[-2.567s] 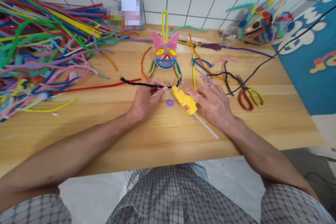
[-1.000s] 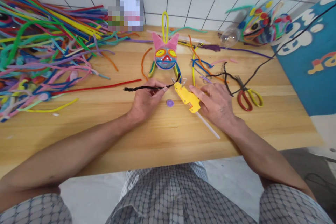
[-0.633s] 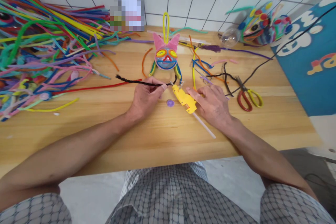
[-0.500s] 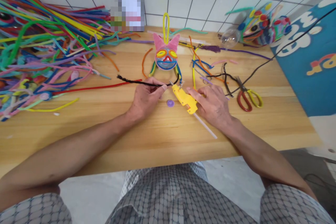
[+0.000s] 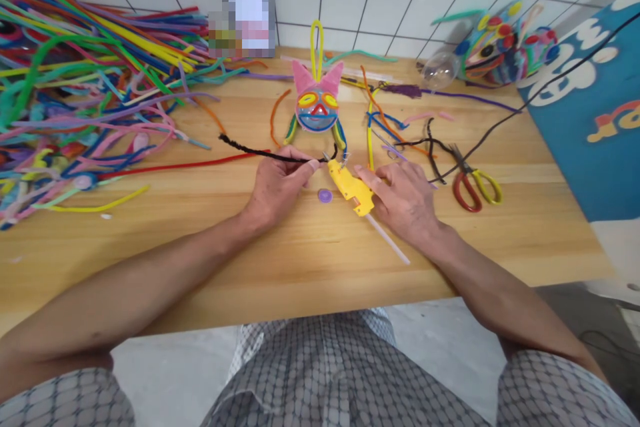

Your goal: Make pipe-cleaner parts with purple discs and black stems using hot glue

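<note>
My left hand [image 5: 275, 187] pinches a black pipe cleaner [image 5: 245, 149] between thumb and fingers. One end sticks out to the left, and the other bends up on the right. In my right hand [image 5: 405, 197] is a yellow glue gun [image 5: 351, 188], its nozzle by the pipe cleaner close to my left thumb. A clear glue stick [image 5: 387, 238] juts from its back. Just beyond my hands is a cat-faced figure [image 5: 317, 119] with pink ears, a yellow loop on top and striped limbs. A purple button [image 5: 325, 195] lies between my hands.
Heaped pipe cleaners [image 5: 100, 100] cover the left side. Scissors [image 5: 467, 187] with red and yellow handles lie right, near black pipe-cleaner pieces [image 5: 433, 147]. A clear plastic ball [image 5: 441, 71] and a colourful craft figure [image 5: 493, 47] stand back right. A black cord [image 5: 500, 125] crosses there.
The left end of the black pipe cleaner has risen slightly, and its right end has shifted a little left. Both hands stay almost where they were.
</note>
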Available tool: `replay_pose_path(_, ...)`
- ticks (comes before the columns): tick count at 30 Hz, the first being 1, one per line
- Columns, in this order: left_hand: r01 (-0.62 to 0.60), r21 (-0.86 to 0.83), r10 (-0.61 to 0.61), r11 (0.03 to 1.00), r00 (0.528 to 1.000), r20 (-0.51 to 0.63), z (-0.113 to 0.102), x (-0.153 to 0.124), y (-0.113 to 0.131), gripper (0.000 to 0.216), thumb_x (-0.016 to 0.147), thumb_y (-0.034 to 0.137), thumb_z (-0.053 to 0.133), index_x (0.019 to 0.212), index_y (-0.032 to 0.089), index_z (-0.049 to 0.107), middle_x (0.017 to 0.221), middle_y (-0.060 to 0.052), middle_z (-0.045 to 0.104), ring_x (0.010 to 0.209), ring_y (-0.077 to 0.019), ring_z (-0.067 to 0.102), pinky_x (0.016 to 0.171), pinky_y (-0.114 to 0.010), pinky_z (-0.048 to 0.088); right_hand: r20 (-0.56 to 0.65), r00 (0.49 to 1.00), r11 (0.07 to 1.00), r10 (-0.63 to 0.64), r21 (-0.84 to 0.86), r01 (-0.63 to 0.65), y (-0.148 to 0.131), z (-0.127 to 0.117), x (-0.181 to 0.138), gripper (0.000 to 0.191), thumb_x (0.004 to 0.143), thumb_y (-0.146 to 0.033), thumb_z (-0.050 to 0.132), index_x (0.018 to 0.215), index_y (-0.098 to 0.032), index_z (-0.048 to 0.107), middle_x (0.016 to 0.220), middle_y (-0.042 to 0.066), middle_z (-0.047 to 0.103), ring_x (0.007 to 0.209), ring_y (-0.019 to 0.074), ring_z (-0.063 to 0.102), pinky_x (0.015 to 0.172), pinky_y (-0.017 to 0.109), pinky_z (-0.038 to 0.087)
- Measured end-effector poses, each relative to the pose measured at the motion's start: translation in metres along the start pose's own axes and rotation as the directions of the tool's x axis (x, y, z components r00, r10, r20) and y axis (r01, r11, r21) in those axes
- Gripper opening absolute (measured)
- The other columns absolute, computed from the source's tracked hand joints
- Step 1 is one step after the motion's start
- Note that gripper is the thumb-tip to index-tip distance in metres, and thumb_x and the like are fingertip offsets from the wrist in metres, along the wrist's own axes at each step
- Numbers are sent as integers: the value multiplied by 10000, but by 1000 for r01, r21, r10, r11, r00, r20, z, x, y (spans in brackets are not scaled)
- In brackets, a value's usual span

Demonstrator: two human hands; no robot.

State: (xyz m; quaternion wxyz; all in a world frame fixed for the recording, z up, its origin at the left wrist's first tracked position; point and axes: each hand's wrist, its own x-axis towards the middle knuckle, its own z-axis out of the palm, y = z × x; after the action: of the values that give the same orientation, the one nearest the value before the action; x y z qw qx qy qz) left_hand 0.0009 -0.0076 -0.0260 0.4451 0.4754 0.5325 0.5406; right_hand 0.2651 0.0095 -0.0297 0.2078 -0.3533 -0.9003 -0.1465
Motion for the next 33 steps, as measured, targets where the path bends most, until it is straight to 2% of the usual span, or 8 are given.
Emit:
replay_pose_path(5, -13, 32, 13, 999, 1000, 21, -1, 0, -1, 249, 852, 410, 829, 801, 212, 687, 587, 33, 617, 469, -108, 495, 453, -259, 373, -80, 997, 999, -2, 44, 6, -2, -1, 1, 644, 952, -128, 641, 1562, -320, 564, 1010, 74, 673, 943, 252, 575, 924, 423, 482)
replay_pose_path(11, 4, 28, -5, 1000, 1000, 27, -2, 0, 0, 227, 842, 405, 832, 787, 228, 702, 564, 37, 602, 457, -115, 489, 443, -269, 363, -30, 998, 997, 52, 56, -50, 3, -2, 0, 580, 956, -152, 648, 1513, -313, 612, 1014, 87, 682, 934, 266, 600, 917, 447, 497)
replay_pose_path(17, 6, 20, -6, 1000, 1000, 24, -3, 1, -2, 224, 847, 397, 832, 792, 227, 697, 563, 37, 602, 459, -119, 502, 441, -265, 371, -94, 995, 999, 18, 44, -14, 3, -6, 2, 484, 995, -188, 644, 1473, -267, 644, 985, 87, 693, 911, 260, 616, 870, 418, 509)
replay_pose_path(24, -44, 22, 44, 999, 999, 29, -2, 1, -2, 243, 850, 393, 831, 838, 190, 698, 587, 39, 606, 499, -111, 538, 463, -236, 405, -67, 996, 968, 53, 247, -35, 7, -6, 3, 470, 1039, -391, 635, 1499, -290, 631, 982, 77, 702, 927, 268, 659, 898, 441, 542)
replay_pose_path(33, -82, 48, 79, 995, 996, 51, -1, -1, -5, 253, 850, 414, 826, 842, 187, 715, 613, 28, 615, 566, -124, 555, 505, -244, 430, -98, 995, 941, 29, 339, 5, 8, -1, 5, 458, 1052, -375, 622, 1504, -300, 629, 946, 70, 706, 919, 275, 681, 888, 455, 554)
